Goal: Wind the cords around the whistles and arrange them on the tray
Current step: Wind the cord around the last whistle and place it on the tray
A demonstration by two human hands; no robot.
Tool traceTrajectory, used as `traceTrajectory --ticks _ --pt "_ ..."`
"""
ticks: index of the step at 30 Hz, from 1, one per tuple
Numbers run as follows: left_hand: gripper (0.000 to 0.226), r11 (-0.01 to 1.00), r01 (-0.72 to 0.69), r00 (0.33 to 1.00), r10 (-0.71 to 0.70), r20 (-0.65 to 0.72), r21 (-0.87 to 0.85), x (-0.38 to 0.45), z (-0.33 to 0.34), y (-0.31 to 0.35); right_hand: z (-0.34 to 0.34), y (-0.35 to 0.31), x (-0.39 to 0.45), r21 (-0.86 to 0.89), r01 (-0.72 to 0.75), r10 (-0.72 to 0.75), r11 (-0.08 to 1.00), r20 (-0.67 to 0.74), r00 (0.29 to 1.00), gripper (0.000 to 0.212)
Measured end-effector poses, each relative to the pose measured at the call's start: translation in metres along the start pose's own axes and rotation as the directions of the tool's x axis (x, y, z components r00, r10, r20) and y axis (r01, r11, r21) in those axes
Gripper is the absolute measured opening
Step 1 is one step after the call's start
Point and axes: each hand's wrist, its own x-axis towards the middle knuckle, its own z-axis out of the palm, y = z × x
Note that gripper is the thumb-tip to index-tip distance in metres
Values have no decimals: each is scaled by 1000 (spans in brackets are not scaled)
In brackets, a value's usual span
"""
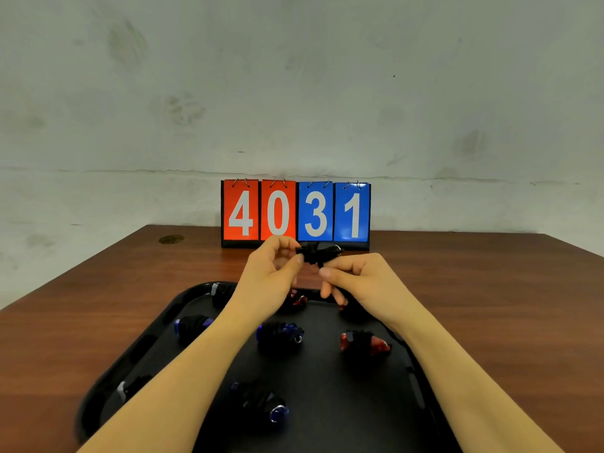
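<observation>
Both hands are up above the far rim of the glossy black plastic tray (108,380), working one small dark whistle wrapped in black cord (318,253). The left hand (271,273) pinches its left end, fingers (287,245) curled over the top and thumb under. The right hand (356,273) sits just right of the bundle, thumb and forefinger pinched together below it, apparently on the cord's loose end. That looks like a finishing tuck: one hand steadies the body, the other draws the tail tight so the winding holds.

Down in the tray, wrapped whistles lie spaced apart in rough rows. There is a blue whistle wound in black cord (192,325) left of centre, another blue one (281,333) mid-tray, a red whistle bound in black cord (364,344) to its right, and a blue one with a metal ring (261,403) nearer the wearer.

Hard to read: the held whistle's colour is lost under cord. Two bundles at the tray's far edge hide behind the forearms. The tray's near edge is cut off. Beyond the tray on the brown wooden desk (98,295) stands a red-and-blue flip scoreboard (295,212) reading 4031.
</observation>
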Motion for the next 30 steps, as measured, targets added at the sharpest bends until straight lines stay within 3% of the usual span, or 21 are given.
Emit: traceTrajectory --ticks 8,14,17,20,22,30 --pt "10 986 33 994 -15 -108 165 3 1 -7 3 -2 -1 -65 29 -26 997 45 999 21" --pt "13 959 14 991 23 -128 282 3 1 -9 0 0 -1 1 46 -46 999 58 997 20" --pt "14 938 -8 994 45 -97 346 2 1 -10 3 5 2 -180 124 -131 976 -26 991 13" --pt "15 929 -40 997 61 -45 367 2 1 -11 6 13 5 -525 300 -431 796 -145 890 16" --pt "15 931 -48 998 60 -21 363 1 2 -9 5 19 8 -548 328 -486 769 -170 857 18" --pt "14 925 -48 999 51 3 376 0 3 -3 5 23 9 -515 259 -443 817 -272 854 18"
